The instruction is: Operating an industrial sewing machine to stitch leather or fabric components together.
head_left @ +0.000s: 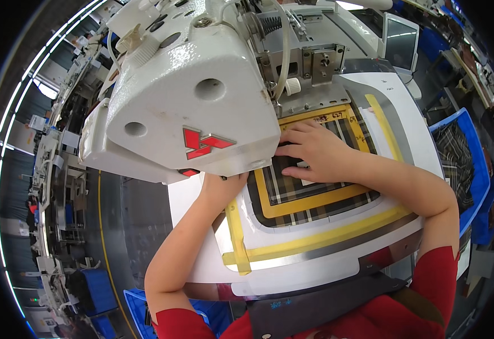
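A white industrial sewing machine head point(202, 101) fills the upper middle of the view. Beneath it lies dark plaid fabric point(315, 195), framed by a yellow rectangular template point(292, 210). My right hand point(317, 152) rests on the fabric inside that frame, fingers spread, with a small pale patch point(306, 182) under the palm side. Near the template's left side is my left hand point(223, 191); the machine head hides its fingers, so I cannot see whether they hold anything.
Yellow tape strips point(320, 240) edge the white work plate point(202, 260). A metal clamp bracket point(320, 68) stands behind the template. On the right, a blue bin point(478, 198) holds more plaid fabric, and a screen point(400, 42) stands farther back. Another blue bin point(216, 316) sits below the table.
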Available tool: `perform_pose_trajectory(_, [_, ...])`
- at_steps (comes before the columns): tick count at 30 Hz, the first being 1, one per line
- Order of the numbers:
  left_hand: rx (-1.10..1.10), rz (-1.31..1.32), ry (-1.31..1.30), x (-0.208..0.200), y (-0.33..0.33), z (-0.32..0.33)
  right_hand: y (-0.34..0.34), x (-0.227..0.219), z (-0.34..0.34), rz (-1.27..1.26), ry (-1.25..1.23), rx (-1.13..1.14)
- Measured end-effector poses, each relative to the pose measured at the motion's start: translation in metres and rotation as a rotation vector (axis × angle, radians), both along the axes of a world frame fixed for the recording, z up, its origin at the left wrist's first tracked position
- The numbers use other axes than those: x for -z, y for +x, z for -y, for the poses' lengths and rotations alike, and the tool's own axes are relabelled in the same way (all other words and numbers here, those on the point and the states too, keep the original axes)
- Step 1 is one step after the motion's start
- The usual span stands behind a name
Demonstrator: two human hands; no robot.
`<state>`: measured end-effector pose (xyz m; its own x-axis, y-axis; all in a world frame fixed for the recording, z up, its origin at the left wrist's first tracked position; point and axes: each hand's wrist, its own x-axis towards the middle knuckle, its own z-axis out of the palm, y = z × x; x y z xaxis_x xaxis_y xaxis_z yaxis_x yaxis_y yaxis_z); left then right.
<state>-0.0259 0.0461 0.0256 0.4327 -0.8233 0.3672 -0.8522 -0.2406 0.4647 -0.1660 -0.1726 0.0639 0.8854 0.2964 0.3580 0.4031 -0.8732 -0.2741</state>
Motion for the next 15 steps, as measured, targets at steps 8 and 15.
perform_pose_trajectory(8, [-0.144,0.141,0.034,-0.009,-0.019,-0.017,-0.017,-0.003,-0.019,0.002,0.043,-0.023])
perform_pose_trajectory(15, [-0.177,0.031,0.046,-0.021,-0.041,-0.017,-0.033,0.007,-0.024,0.065,0.037,-0.022])
